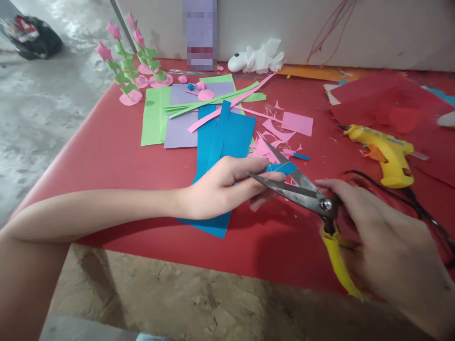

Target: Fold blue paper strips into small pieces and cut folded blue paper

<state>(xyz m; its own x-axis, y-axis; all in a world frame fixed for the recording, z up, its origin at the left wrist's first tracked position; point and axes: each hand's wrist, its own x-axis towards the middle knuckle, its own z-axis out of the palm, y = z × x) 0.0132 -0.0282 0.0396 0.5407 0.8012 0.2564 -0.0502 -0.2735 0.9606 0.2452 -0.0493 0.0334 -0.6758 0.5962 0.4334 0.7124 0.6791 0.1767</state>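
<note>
Scissors (pixel 302 189) in right hand (pixel 387 246), blue strip (pixel 282 168) in left hand (pixel 220 187); no legible writing.

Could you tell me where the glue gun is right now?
In the head view, the glue gun lies on the red table, right side, beyond the right hand.

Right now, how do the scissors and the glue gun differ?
The scissors are in the right hand, blades open around a small blue paper piece held by the left hand; the glue gun lies untouched on the red table. The scissors have bare metal blades; the glue gun is all plastic with an orange trigger. Both have yellow parts.
</note>
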